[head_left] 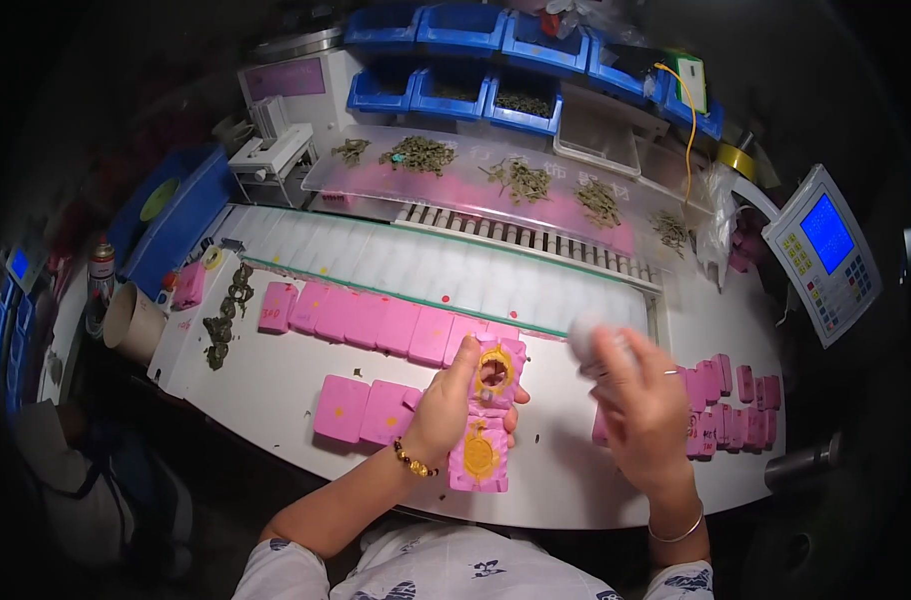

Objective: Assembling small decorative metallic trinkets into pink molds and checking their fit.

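Left hand (444, 408): my thumb and fingers pinched a pink mould (488, 412), which lay opened out above the white table (561, 475). Its upper half showed a hole ringed in yellow; its lower half, a rounded yellow patch. Right hand (648, 405): fingers bent around a whitish object (586, 338), apart from the mould; blur hid its kind. A row of pink blocks (369, 320) stood beyond my left hand, and small pink blocks (721, 428) near my right.
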Action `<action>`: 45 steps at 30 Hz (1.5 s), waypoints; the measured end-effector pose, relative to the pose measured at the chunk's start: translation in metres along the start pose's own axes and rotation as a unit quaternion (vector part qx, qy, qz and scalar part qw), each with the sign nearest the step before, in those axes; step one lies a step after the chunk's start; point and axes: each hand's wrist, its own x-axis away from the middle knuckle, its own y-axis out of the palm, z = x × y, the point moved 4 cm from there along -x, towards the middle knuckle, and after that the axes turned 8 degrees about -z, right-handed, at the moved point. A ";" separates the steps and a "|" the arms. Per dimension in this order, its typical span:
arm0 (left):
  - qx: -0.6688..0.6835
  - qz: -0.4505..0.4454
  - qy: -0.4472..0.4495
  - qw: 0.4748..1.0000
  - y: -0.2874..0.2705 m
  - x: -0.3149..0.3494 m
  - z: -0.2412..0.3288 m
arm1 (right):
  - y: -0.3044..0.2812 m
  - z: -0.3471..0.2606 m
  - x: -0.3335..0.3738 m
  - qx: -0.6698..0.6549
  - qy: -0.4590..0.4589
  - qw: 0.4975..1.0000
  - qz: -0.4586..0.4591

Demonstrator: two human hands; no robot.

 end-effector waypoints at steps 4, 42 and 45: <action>0.008 0.019 0.010 1.000 0.007 0.002 0.007 | -0.015 -0.038 -0.015 0.051 -0.060 0.991 0.106; 0.007 0.202 0.472 0.858 -0.046 0.051 0.111 | 0.077 -0.026 0.010 0.033 -0.035 0.990 -0.134; -0.003 0.224 0.489 0.843 -0.049 0.062 0.111 | 0.071 -0.072 -0.019 -0.126 -0.076 0.981 -0.124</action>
